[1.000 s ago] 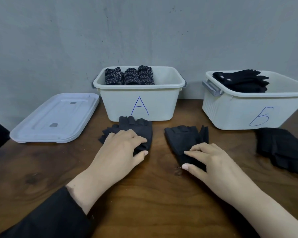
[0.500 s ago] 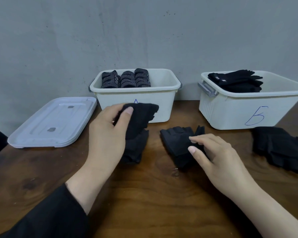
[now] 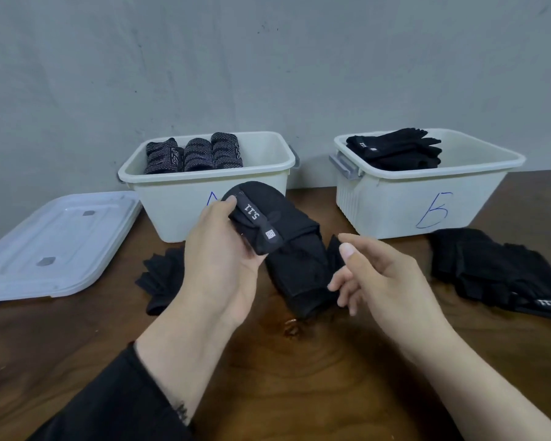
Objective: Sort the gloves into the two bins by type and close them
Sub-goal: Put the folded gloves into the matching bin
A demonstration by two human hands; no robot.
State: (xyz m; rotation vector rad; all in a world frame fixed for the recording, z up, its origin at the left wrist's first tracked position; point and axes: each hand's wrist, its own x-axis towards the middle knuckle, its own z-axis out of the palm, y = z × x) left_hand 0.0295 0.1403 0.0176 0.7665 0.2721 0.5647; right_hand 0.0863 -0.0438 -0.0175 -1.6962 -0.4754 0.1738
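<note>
Worktop: dark brown wood [image 3: 299,393], visible grain, glossy patch near the middle.
Wall: grey, flat, scuffed, directly behind both bins.
Bin A [image 3: 172,205]: off-white plastic, rectangular, rounded rim, blue letter on the front partly hidden by the lifted glove. We see three knitted gloves [image 3: 194,154] standing in a row at its left end, black with a pale dotted weave.
Bin B [image 3: 395,202]: same plastic, ribbed left end wall, grey latch handle, blue letter on the front. Smooth black full-finger gloves [image 3: 398,149] stacked at its left end, fingers pointing right.
Lid [image 3: 58,243]: translucent white, shallow, rounded corners, flat on the worktop left of bin A.
Left hand [image 3: 223,259]: grip closed round a folded black glove [image 3: 261,218], raised in front of bin A; its cuff strap carries white lettering.
Right hand [image 3: 382,278]: fingers loosely curled, we see nothing held; it hovers just right of a black glove [image 3: 299,275] lying on the worktop and overlaps that glove's edge.
Obstructions: the left forearm covers part of another black glove [image 3: 159,281] on the worktop.
Loose pile: black gloves [image 3: 497,275] in front of bin B, soft matte fabric, white logo at the near edge.
Sleeve: black [image 3: 115,405], on the left forearm.
</note>
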